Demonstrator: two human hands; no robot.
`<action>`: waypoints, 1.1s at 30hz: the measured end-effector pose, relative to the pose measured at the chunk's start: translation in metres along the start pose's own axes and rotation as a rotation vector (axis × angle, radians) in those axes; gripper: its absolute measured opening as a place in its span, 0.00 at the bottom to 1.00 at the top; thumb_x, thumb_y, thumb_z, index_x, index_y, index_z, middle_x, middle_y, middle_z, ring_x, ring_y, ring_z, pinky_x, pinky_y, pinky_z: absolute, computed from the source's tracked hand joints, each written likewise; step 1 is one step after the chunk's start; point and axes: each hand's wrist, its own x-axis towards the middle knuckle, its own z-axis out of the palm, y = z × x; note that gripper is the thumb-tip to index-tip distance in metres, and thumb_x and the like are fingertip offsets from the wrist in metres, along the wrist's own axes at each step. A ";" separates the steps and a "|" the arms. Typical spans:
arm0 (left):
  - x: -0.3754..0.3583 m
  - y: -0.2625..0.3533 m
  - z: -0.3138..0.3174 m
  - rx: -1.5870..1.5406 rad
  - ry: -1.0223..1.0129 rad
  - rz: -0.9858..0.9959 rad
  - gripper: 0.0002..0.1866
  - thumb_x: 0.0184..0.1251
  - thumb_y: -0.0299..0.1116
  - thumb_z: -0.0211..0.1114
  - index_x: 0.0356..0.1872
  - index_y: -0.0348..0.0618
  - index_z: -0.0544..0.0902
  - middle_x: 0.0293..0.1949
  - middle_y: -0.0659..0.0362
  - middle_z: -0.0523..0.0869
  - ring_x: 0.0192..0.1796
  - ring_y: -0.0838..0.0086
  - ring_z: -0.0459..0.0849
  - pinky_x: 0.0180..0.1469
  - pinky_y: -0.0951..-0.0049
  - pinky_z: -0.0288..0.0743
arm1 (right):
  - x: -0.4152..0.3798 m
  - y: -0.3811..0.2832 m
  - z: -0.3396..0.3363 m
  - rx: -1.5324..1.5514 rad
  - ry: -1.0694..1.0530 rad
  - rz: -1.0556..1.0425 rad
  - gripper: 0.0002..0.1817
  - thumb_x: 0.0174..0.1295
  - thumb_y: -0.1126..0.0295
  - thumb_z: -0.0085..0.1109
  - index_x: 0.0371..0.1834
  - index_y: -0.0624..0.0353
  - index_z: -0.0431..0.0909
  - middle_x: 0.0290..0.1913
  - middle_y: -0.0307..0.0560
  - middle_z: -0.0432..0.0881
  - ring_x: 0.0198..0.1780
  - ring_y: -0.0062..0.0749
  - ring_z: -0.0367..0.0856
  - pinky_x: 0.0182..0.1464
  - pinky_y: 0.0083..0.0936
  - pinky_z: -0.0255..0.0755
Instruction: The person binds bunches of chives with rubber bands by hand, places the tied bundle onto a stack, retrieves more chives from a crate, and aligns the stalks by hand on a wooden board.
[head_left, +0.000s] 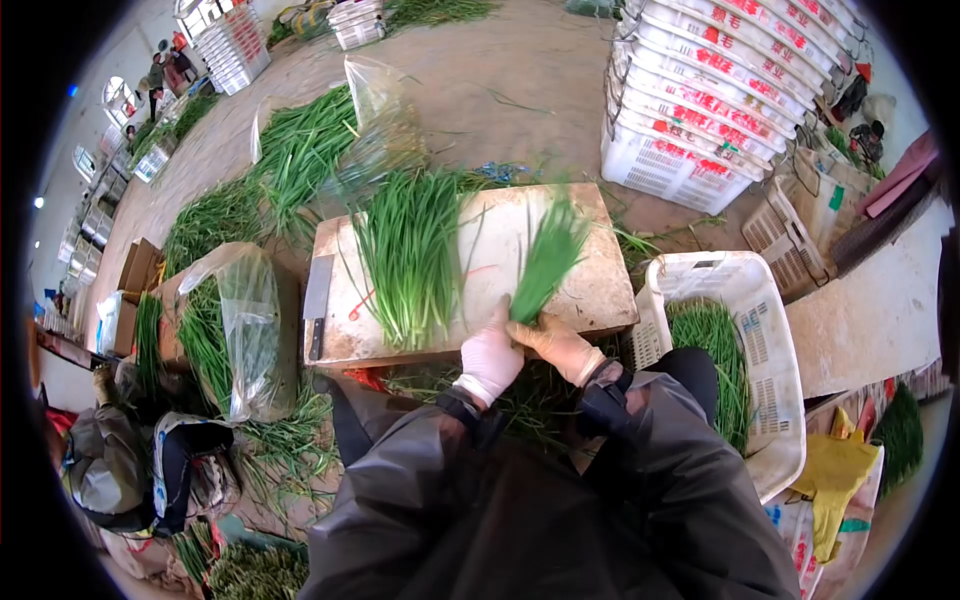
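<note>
My left hand point(490, 358), in a white glove, is closed at the base of a small bunch of garlic chives point(549, 258). Wrapped round the same lower end is my right hand point(558, 348), in a tan glove. The leaves point away from me and are smeared by motion, above the right half of a worn white board point(490, 250). A larger pile of garlic chives point(408, 255) lies on the board's left half, pale stems toward me. Along the left edge rests a knife point(318, 300) with a black handle. A thin red band point(361, 305) lies near the pile.
A white plastic basket point(775, 340) holding chives stands at my right knee. Stacked white crates point(700, 130) rise at back right. Plastic bags of chives point(250, 330) and loose greens point(215, 225) lie to the left. A seated person point(110, 460) is at lower left.
</note>
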 end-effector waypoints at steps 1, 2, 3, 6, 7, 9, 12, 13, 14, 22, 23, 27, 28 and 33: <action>-0.004 0.004 0.001 0.055 0.033 0.078 0.45 0.58 0.29 0.68 0.80 0.47 0.62 0.45 0.39 0.88 0.44 0.46 0.89 0.47 0.48 0.82 | 0.004 0.005 0.002 0.143 0.055 -0.028 0.30 0.67 0.58 0.74 0.67 0.63 0.77 0.58 0.46 0.85 0.58 0.36 0.81 0.64 0.31 0.73; -0.004 0.002 0.004 0.121 0.072 0.205 0.45 0.56 0.28 0.68 0.79 0.45 0.62 0.53 0.40 0.85 0.44 0.46 0.88 0.46 0.48 0.82 | 0.006 0.008 0.002 0.284 0.110 -0.055 0.25 0.68 0.61 0.73 0.63 0.62 0.80 0.57 0.46 0.86 0.57 0.35 0.81 0.62 0.31 0.74; -0.012 0.006 -0.002 0.183 0.044 0.214 0.45 0.56 0.28 0.68 0.79 0.44 0.61 0.56 0.41 0.83 0.44 0.45 0.88 0.46 0.48 0.82 | 0.003 0.013 0.006 0.399 0.132 -0.044 0.21 0.69 0.63 0.71 0.61 0.62 0.80 0.55 0.45 0.86 0.56 0.35 0.82 0.60 0.32 0.75; -0.013 0.034 -0.013 0.175 0.027 0.294 0.45 0.54 0.30 0.72 0.76 0.37 0.62 0.62 0.42 0.76 0.51 0.43 0.86 0.48 0.52 0.84 | 0.004 0.002 -0.010 0.661 0.210 -0.037 0.11 0.71 0.69 0.67 0.52 0.59 0.83 0.48 0.42 0.86 0.51 0.34 0.84 0.54 0.35 0.79; -0.013 0.038 -0.016 0.053 0.032 0.338 0.47 0.54 0.30 0.74 0.76 0.37 0.61 0.63 0.42 0.76 0.52 0.45 0.86 0.50 0.54 0.84 | 0.005 -0.001 -0.016 0.687 0.209 -0.027 0.10 0.72 0.69 0.65 0.52 0.60 0.83 0.47 0.42 0.86 0.50 0.35 0.84 0.54 0.36 0.80; -0.009 0.041 -0.021 -0.191 0.043 0.424 0.49 0.54 0.30 0.77 0.77 0.38 0.59 0.63 0.44 0.77 0.55 0.50 0.86 0.55 0.57 0.84 | 0.009 -0.009 -0.031 0.739 0.205 -0.010 0.09 0.73 0.69 0.62 0.50 0.61 0.82 0.45 0.44 0.86 0.48 0.38 0.84 0.54 0.38 0.81; 0.002 0.022 -0.027 -0.732 -0.095 0.220 0.48 0.63 0.31 0.76 0.81 0.42 0.57 0.67 0.51 0.78 0.57 0.63 0.86 0.59 0.61 0.82 | 0.011 -0.028 -0.047 0.786 0.227 0.055 0.11 0.73 0.67 0.59 0.49 0.63 0.81 0.39 0.43 0.83 0.47 0.44 0.85 0.55 0.46 0.81; 0.006 0.018 -0.033 -0.912 -0.102 0.107 0.45 0.66 0.31 0.75 0.80 0.42 0.59 0.66 0.51 0.79 0.57 0.64 0.87 0.59 0.62 0.82 | 0.008 -0.038 -0.046 0.820 0.238 0.051 0.11 0.73 0.67 0.59 0.49 0.63 0.81 0.39 0.42 0.83 0.48 0.43 0.85 0.54 0.46 0.80; 0.011 0.010 -0.041 -0.996 -0.094 -0.007 0.36 0.71 0.34 0.72 0.76 0.40 0.66 0.63 0.50 0.83 0.55 0.65 0.88 0.58 0.64 0.82 | 0.006 -0.043 -0.052 0.824 0.193 0.059 0.11 0.72 0.67 0.59 0.49 0.63 0.81 0.38 0.41 0.84 0.50 0.43 0.85 0.54 0.45 0.79; 0.007 -0.011 -0.061 -1.028 -0.339 -0.129 0.34 0.80 0.55 0.60 0.71 0.35 0.74 0.59 0.49 0.87 0.60 0.66 0.86 0.65 0.66 0.77 | 0.006 -0.055 -0.058 0.755 0.136 0.036 0.13 0.71 0.66 0.61 0.51 0.63 0.82 0.41 0.42 0.85 0.50 0.43 0.86 0.55 0.45 0.79; 0.005 -0.010 -0.058 -1.020 -0.377 -0.128 0.34 0.80 0.56 0.60 0.71 0.35 0.74 0.60 0.50 0.86 0.61 0.66 0.85 0.67 0.66 0.75 | 0.007 -0.053 -0.058 0.742 0.132 0.037 0.13 0.71 0.65 0.61 0.51 0.63 0.83 0.43 0.44 0.85 0.50 0.44 0.86 0.55 0.45 0.80; 0.002 -0.014 -0.042 -0.955 -0.507 -0.024 0.39 0.80 0.59 0.58 0.73 0.31 0.71 0.66 0.52 0.81 0.69 0.69 0.76 0.74 0.69 0.65 | 0.006 -0.057 -0.052 0.726 0.100 0.028 0.13 0.71 0.66 0.63 0.52 0.63 0.83 0.43 0.45 0.85 0.50 0.44 0.86 0.55 0.44 0.81; -0.001 -0.009 -0.043 -0.936 -0.518 -0.012 0.40 0.80 0.59 0.58 0.74 0.31 0.71 0.67 0.53 0.80 0.70 0.69 0.75 0.75 0.70 0.64 | 0.007 -0.057 -0.053 0.751 0.087 0.012 0.13 0.70 0.66 0.63 0.52 0.63 0.83 0.42 0.44 0.85 0.49 0.43 0.86 0.54 0.43 0.81; -0.010 0.017 -0.042 -0.931 -0.591 0.180 0.47 0.75 0.60 0.64 0.79 0.31 0.62 0.72 0.50 0.74 0.75 0.67 0.68 0.78 0.67 0.58 | 0.012 -0.051 -0.062 0.834 0.066 -0.066 0.11 0.69 0.69 0.64 0.50 0.63 0.82 0.39 0.43 0.83 0.45 0.40 0.84 0.49 0.39 0.81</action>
